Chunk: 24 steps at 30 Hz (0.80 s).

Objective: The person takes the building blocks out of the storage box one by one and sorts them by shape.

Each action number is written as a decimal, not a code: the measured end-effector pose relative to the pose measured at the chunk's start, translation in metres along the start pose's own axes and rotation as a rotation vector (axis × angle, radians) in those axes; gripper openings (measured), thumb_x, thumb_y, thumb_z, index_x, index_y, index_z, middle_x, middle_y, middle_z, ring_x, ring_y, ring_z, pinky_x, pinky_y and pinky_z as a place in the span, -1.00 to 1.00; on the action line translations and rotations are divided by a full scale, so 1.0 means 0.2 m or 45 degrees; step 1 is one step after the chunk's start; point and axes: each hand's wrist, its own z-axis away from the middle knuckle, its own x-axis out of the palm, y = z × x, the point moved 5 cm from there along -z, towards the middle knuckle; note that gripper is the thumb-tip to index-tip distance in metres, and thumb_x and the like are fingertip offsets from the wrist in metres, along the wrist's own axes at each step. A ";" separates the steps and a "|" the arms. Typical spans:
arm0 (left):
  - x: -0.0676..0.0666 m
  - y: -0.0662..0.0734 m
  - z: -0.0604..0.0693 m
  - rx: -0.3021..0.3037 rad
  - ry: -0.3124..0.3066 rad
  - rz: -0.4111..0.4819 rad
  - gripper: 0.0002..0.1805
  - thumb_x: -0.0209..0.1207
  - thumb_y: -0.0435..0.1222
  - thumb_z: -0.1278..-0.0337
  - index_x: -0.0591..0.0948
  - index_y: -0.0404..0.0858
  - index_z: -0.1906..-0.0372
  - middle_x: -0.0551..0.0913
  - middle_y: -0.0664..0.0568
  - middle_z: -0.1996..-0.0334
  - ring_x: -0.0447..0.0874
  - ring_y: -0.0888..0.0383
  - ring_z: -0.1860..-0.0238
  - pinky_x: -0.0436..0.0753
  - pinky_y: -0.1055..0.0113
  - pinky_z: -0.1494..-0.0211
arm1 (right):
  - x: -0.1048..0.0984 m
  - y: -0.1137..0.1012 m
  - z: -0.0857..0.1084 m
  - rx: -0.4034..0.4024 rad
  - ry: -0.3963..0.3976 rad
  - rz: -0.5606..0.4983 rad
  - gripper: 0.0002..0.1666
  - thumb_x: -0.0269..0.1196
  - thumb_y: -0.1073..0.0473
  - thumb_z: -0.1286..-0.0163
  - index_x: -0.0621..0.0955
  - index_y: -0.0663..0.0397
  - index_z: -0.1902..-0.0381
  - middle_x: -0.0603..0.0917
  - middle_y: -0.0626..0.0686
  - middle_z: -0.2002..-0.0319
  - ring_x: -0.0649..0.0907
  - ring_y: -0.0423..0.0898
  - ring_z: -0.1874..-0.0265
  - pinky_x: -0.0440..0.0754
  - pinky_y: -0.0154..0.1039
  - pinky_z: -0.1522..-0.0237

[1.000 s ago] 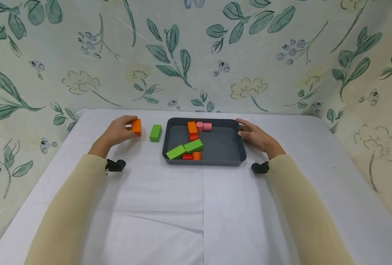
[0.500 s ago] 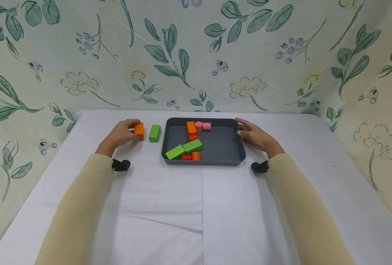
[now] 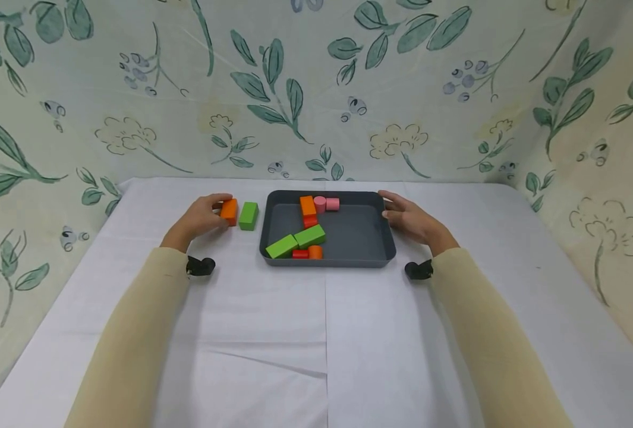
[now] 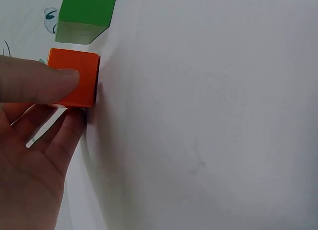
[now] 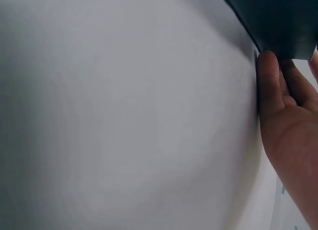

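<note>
My left hand [image 3: 198, 217] pinches an orange block [image 3: 229, 212] on the white cloth. In the left wrist view the thumb lies across the near face of the orange block [image 4: 84, 86], with fingers at its other side. Just to the right of it stands a green block [image 3: 249, 216], with a narrow gap between the two. Farther right is a dark grey tray [image 3: 356, 235]. My right hand [image 3: 413, 221] touches the tray's right side near its back corner, its fingers fairly straight. The right wrist view shows the thumb against the outer tray wall [image 5: 278, 26].
Inside the tray lie two green blocks [image 3: 296, 240], an orange block [image 3: 308, 205], a red piece [image 3: 309, 222], two pink cylinders [image 3: 326, 204], a red cylinder [image 3: 300, 254] and an orange cylinder [image 3: 315, 252]. A leaf-patterned curtain [image 3: 188, 89] hangs behind the white-covered table [image 3: 263, 368].
My left hand has moved the orange block rightward and slightly nearer, closer beside the loose green block. My right hand stays at the tray, and the tray's contents look the same.
</note>
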 end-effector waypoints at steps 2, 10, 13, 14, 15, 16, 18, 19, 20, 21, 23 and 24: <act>0.00 0.00 0.00 -0.002 -0.002 -0.004 -0.19 0.18 -0.42 -0.15 0.21 -0.15 -0.53 0.18 -0.22 -0.52 0.12 -0.24 -0.50 0.20 -0.20 -0.56 | 0.00 0.00 0.00 0.005 0.003 -0.002 -0.16 -0.06 0.28 -0.54 -0.11 -0.28 -0.61 -0.18 0.16 -0.62 -0.07 0.15 -0.62 -0.12 0.13 -0.62; 0.03 0.02 -0.01 0.041 -0.029 -0.046 -0.21 0.16 -0.45 -0.19 0.20 -0.18 -0.53 0.18 -0.25 -0.52 0.11 -0.28 -0.51 0.18 -0.20 -0.56 | 0.00 0.00 -0.01 0.033 0.014 0.003 -0.16 -0.04 0.26 -0.54 -0.10 -0.30 -0.61 -0.17 0.15 -0.63 -0.07 0.14 -0.62 -0.11 0.13 -0.62; 0.04 0.03 -0.01 0.058 -0.041 -0.064 -0.21 0.16 -0.45 -0.20 0.20 -0.16 -0.54 0.17 -0.23 -0.53 0.08 -0.27 -0.53 0.16 -0.20 -0.57 | 0.00 0.00 -0.01 0.043 0.020 0.012 -0.16 -0.04 0.26 -0.54 -0.09 -0.32 -0.61 -0.17 0.14 -0.63 -0.06 0.14 -0.62 -0.10 0.14 -0.62; 0.04 0.04 -0.02 0.061 -0.045 -0.066 -0.21 0.16 -0.45 -0.19 0.20 -0.16 -0.53 0.17 -0.23 -0.53 0.08 -0.26 -0.54 0.16 -0.20 -0.57 | 0.00 0.00 -0.01 0.046 0.021 0.014 -0.16 -0.04 0.25 -0.54 -0.09 -0.33 -0.61 -0.17 0.14 -0.63 -0.06 0.14 -0.62 -0.10 0.14 -0.62; 0.05 0.04 -0.02 0.064 -0.049 -0.067 -0.20 0.16 -0.44 -0.19 0.20 -0.15 -0.54 0.17 -0.23 -0.54 0.07 -0.26 -0.54 0.15 -0.20 -0.57 | 0.00 0.00 0.00 0.048 0.022 0.015 -0.16 -0.04 0.25 -0.54 -0.09 -0.33 -0.61 -0.16 0.14 -0.63 -0.06 0.15 -0.62 -0.10 0.14 -0.62; 0.05 0.04 -0.02 0.066 -0.053 -0.067 -0.20 0.16 -0.44 -0.19 0.20 -0.15 -0.54 0.17 -0.22 -0.54 0.07 -0.26 -0.54 0.15 -0.20 -0.57 | 0.00 0.00 0.00 0.048 0.021 0.015 -0.16 -0.04 0.26 -0.54 -0.09 -0.33 -0.61 -0.17 0.14 -0.63 -0.06 0.15 -0.62 -0.11 0.14 -0.62; 0.05 0.04 -0.03 0.067 -0.061 -0.063 -0.20 0.16 -0.45 -0.18 0.20 -0.15 -0.53 0.17 -0.22 -0.54 0.06 -0.26 -0.54 0.15 -0.20 -0.58 | 0.00 0.00 0.00 0.050 0.023 0.012 -0.16 -0.04 0.25 -0.54 -0.09 -0.33 -0.61 -0.16 0.14 -0.63 -0.06 0.14 -0.62 -0.10 0.13 -0.62; 0.06 0.04 -0.03 0.068 -0.063 -0.060 -0.20 0.16 -0.45 -0.17 0.20 -0.16 -0.53 0.17 -0.22 -0.54 0.06 -0.26 -0.54 0.15 -0.20 -0.58 | 0.00 0.00 0.00 0.050 0.023 0.009 -0.16 -0.04 0.26 -0.54 -0.09 -0.32 -0.61 -0.15 0.14 -0.63 -0.06 0.13 -0.62 -0.11 0.13 -0.62; 0.06 0.04 -0.03 0.066 -0.065 -0.055 -0.20 0.16 -0.45 -0.17 0.20 -0.16 -0.53 0.17 -0.22 -0.54 0.06 -0.26 -0.54 0.15 -0.20 -0.58 | 0.00 0.00 0.00 0.050 0.021 0.007 -0.16 -0.04 0.26 -0.54 -0.09 -0.32 -0.61 -0.15 0.14 -0.63 -0.06 0.13 -0.62 -0.11 0.13 -0.62; 0.06 0.04 -0.03 0.065 -0.066 -0.054 -0.19 0.16 -0.46 -0.17 0.20 -0.16 -0.54 0.17 -0.23 -0.54 0.06 -0.26 -0.54 0.14 -0.20 -0.58 | 0.00 0.00 0.00 0.052 0.022 0.007 -0.16 -0.04 0.26 -0.54 -0.09 -0.32 -0.61 -0.15 0.14 -0.63 -0.06 0.14 -0.62 -0.11 0.13 -0.62; 0.06 0.04 -0.03 0.064 -0.068 -0.052 -0.19 0.15 -0.46 -0.16 0.19 -0.16 -0.54 0.16 -0.23 -0.54 0.05 -0.26 -0.54 0.14 -0.20 -0.58 | 0.00 0.01 0.00 0.053 0.024 0.008 -0.15 -0.04 0.26 -0.53 -0.09 -0.31 -0.61 -0.16 0.14 -0.63 -0.06 0.14 -0.62 -0.12 0.13 -0.62; 0.07 0.04 -0.03 0.063 -0.068 -0.051 -0.19 0.15 -0.46 -0.16 0.19 -0.16 -0.54 0.16 -0.23 -0.54 0.05 -0.26 -0.54 0.14 -0.20 -0.58 | 0.00 0.01 0.00 0.055 0.024 0.008 -0.15 -0.04 0.27 -0.53 -0.10 -0.31 -0.61 -0.16 0.13 -0.63 -0.07 0.14 -0.62 -0.12 0.13 -0.62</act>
